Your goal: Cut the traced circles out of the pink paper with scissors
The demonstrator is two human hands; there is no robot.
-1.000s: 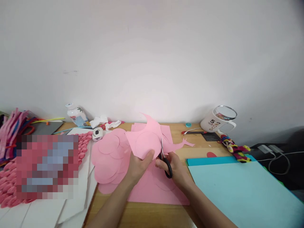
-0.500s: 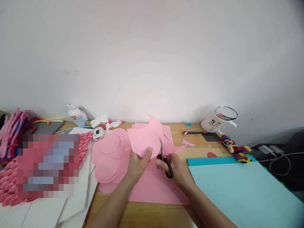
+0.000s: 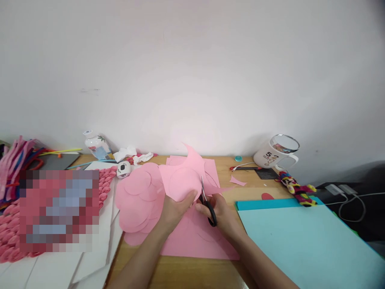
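Note:
My left hand grips a piece of pink paper by its lower edge, thumb on top. A circle outline shows on that paper, and a curved strip curls up at its top. In my right hand are scissors with black handles. Their blades point up along the right side of the circle, against the paper. Beneath both hands lies a larger pink sheet. Just left of it is a pile of cut pink paper circles, overlapping each other.
Light blue sheets lie at the right, with a small doll at their far edge. A white mug stands near the wall. At the left are a pink braided piece, a bottle and pipe cleaners. A pink scrap lies behind my right hand.
The pink paper has turned slightly in my left hand, and its cut strip on the right has shifted left and down. The scissors stay at the circle's right edge.

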